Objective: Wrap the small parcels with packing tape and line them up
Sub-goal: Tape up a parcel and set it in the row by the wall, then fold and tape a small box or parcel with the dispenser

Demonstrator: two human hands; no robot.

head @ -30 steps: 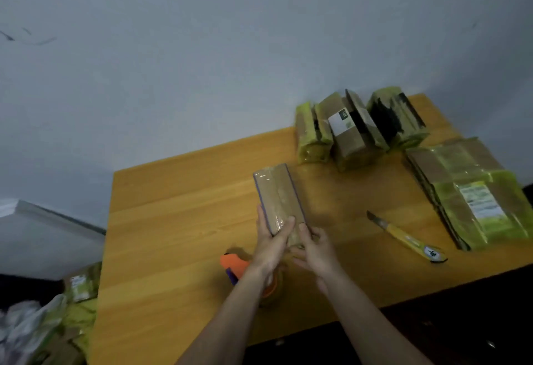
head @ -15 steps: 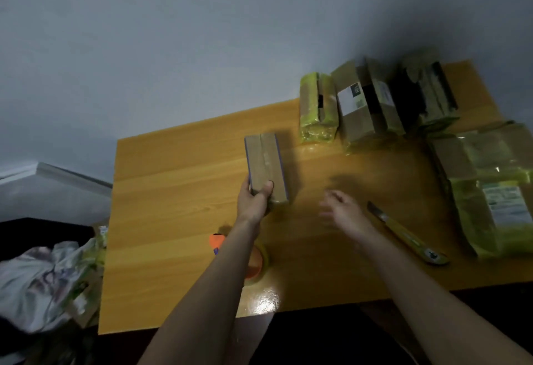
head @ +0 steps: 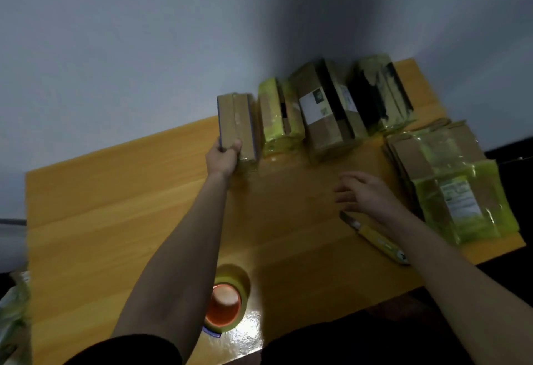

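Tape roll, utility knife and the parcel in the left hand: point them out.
Tape roll (head: 230, 301): head view, orange core.
Utility knife (head: 377, 239): head view, yellow handle.
Parcel (head: 235, 122): head view, brown top face above the left hand (head: 223, 157).

a yellow utility knife is lying on the wooden table, near its right front edge. a grey wall is standing behind the table. crumpled wrappings are lying blurred at the far left.

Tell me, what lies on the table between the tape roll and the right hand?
Only bare table between the tape roll and the right hand, in the head view.
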